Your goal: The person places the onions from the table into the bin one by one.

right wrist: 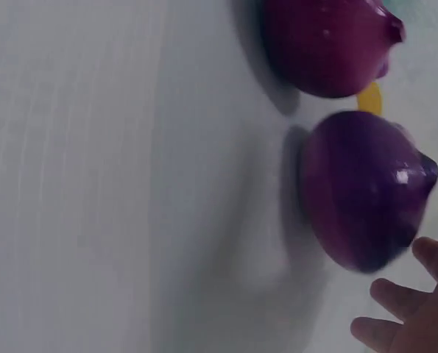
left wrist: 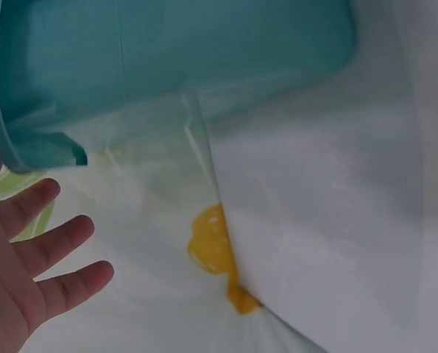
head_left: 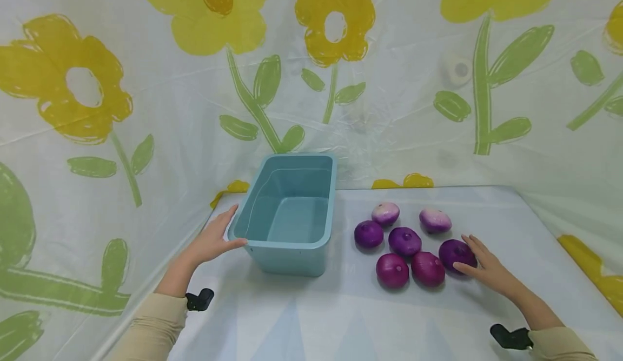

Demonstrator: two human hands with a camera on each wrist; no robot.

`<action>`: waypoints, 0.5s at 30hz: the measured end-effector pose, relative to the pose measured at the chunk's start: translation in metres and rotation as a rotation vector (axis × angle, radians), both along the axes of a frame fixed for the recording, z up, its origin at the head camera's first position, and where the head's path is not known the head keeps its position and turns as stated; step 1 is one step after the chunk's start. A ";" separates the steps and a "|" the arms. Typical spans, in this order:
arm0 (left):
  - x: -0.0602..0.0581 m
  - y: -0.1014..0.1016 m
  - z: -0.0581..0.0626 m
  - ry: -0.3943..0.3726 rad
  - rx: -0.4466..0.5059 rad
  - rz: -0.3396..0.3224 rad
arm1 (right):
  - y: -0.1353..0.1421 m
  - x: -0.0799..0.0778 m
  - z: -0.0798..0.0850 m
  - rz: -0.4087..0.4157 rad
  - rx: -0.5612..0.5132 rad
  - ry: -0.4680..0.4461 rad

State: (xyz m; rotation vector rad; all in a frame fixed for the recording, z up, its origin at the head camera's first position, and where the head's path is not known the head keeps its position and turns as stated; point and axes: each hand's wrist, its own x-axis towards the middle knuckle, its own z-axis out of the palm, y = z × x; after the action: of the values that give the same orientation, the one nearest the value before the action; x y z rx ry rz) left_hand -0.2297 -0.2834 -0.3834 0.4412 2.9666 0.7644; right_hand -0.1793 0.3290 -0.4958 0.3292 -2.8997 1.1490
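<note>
A teal plastic bin stands left of centre on the table. My left hand is at its near left corner, fingers spread and thumb by the front rim; the left wrist view shows the fingers straight beside the rim. On the right lie several purple onions, some dark like this one, two paler and whitish on top, such as the far right one. My right hand is at the rightmost dark onion, thumb on its near side and loosely extended fingers on its right, not curled round it.
A pale table with light blue triangles lies under everything. White sheeting printed with yellow flowers rises behind and along both sides. The bin stands near the table's back left edge. Both wrists wear black camera mounts.
</note>
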 end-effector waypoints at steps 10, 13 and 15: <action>-0.007 0.011 0.002 -0.095 -0.015 -0.014 | -0.015 -0.014 -0.019 -0.099 0.079 0.002; -0.007 0.010 0.002 -0.108 -0.004 -0.014 | -0.016 -0.017 -0.019 -0.120 0.071 -0.016; -0.008 0.009 0.002 -0.103 -0.001 -0.015 | -0.016 -0.019 -0.016 -0.126 0.070 -0.026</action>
State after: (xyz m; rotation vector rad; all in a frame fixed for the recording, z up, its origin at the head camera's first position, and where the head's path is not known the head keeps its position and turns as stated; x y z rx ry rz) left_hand -0.2375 -0.2743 -0.3810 0.4100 2.8652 0.7603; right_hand -0.1982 0.3126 -0.5122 0.1313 -2.9389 1.0437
